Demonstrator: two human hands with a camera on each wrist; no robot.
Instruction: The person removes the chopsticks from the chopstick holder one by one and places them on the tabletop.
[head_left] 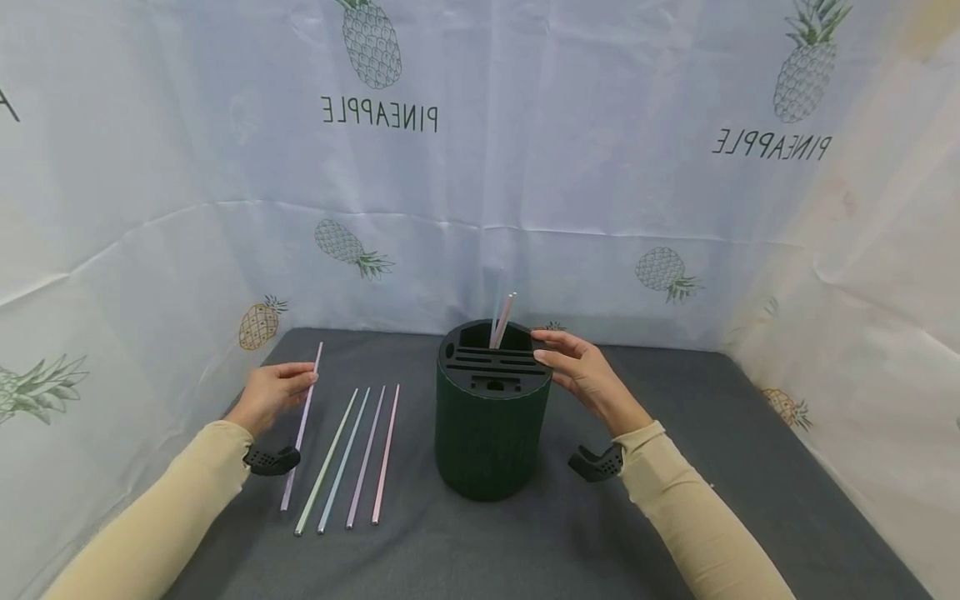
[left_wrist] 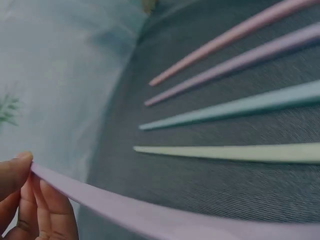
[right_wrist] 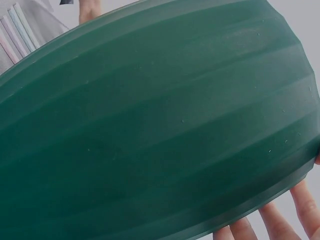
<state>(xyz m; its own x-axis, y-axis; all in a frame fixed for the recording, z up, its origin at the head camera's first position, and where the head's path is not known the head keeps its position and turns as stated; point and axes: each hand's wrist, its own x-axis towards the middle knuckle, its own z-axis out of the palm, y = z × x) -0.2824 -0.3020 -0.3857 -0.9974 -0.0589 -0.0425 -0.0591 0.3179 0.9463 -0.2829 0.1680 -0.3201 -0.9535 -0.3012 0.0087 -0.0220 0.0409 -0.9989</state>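
My left hand (head_left: pixel 277 393) pinches a lilac chopstick (head_left: pixel 303 421) near its thin upper end, between thumb and fingers. It slants to the left of a row of several loose chopsticks: pale green (head_left: pixel 327 461), blue (head_left: pixel 344 460), purple (head_left: pixel 366 457) and pink (head_left: pixel 386 454). A dark green ribbed utensil holder (head_left: pixel 487 442) with a black slotted top stands upright right of the row. Chopsticks (head_left: pixel 502 323) poke out of its rear compartment, their lower parts hidden. My right hand (head_left: pixel 585 375) touches the holder's right rim and side with extended fingers (right_wrist: pixel 275 222).
Dark grey cloth (head_left: pixel 675 467) covers the table. A white curtain (head_left: pixel 480 167) printed with pineapples closes off the back and sides, close behind the table's far edge. Each wrist wears a black strap (head_left: pixel 597 463).
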